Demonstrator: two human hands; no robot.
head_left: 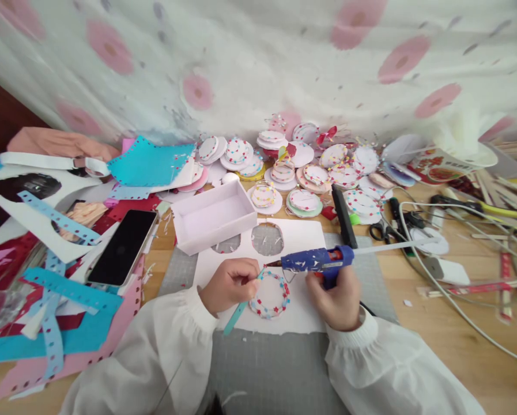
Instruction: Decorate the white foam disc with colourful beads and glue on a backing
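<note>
My right hand [336, 300] grips a blue glue gun [316, 259], its nozzle pointing left at the rim of a white paper disc [270, 295] edged with small coloured dots. My left hand [229, 283] is closed in a pinch on a thin light-blue strip [237, 314] that slants down to the left, its upper end at the disc's left edge. The disc lies on a white sheet [301, 314] with round holes cut out, on a grey cutting mat [262, 369].
An empty white box [212, 218] and a black phone [123, 246] lie to the left among blue, pink and red paper scraps [68, 323]. Several finished decorated discs [304, 167] are piled at the back. Scissors [383, 230], cables and sticks sit on the right.
</note>
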